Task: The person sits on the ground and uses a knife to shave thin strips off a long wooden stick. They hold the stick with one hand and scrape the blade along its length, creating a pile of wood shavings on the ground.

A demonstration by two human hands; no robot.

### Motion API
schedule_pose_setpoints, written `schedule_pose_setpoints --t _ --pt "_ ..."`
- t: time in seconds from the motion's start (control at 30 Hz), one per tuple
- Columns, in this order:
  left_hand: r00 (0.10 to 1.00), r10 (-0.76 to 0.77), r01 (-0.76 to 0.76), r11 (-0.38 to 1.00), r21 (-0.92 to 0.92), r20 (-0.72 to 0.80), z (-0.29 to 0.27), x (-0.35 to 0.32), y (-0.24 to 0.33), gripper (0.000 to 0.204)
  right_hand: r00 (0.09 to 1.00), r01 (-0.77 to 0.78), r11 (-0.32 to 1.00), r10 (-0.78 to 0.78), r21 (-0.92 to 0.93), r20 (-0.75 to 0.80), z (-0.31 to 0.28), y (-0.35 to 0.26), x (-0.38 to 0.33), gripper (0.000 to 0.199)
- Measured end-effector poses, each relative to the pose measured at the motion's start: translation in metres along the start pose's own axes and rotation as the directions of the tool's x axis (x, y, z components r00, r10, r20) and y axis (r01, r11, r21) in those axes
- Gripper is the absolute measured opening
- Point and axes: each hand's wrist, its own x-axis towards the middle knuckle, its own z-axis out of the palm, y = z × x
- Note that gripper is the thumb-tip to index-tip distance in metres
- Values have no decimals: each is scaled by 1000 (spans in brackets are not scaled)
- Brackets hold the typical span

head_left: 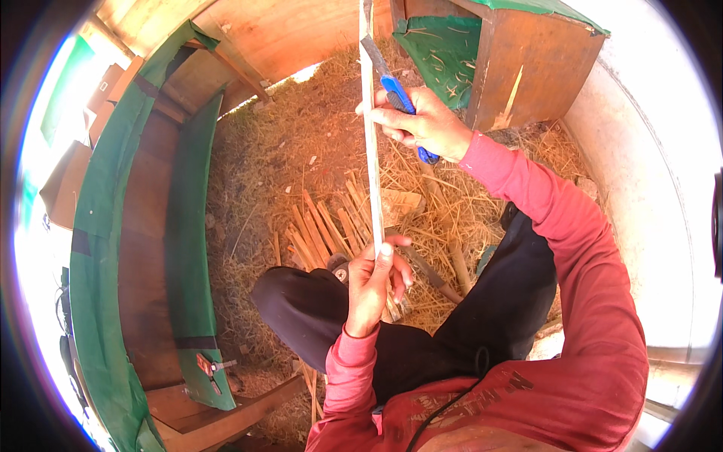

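Note:
My left hand [370, 290] pinches the lower end of a long, pale wooden strip [373, 177] between thumb and fingers. The strip stands nearly upright in the picture and runs out past the top edge. Higher up, my right hand [433, 124] is closed around a utility knife [399, 96] with a blue handle. Its dark blade is extended and slants across the strip's upper part, seemingly against it. The right fingertips also reach the strip's side. Below, between my bent legs, lies a pile of split wooden sticks [320, 230].
A machete-like blade [433, 280] lies by the sticks. Straw and shavings [260, 181] cover the ground. At left stands a long green-covered bench [188, 226] with a small tool [211, 368] on it. A wooden cabinet [535, 68] stands upper right, beside a white wall [640, 166].

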Motion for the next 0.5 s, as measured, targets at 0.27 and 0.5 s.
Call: schedule_pose_setpoints --t 0.27,0.5 --pt "999 15 -17 999 -50 -35 -5 0 -4 50 999 28 987 -34 -160 -35 -4 6 5 25" --pt "998 -55 47 927 -373 -12 -8 -1 -2 53 960 166 625 -279 -763 -20 11 0 -5 41"
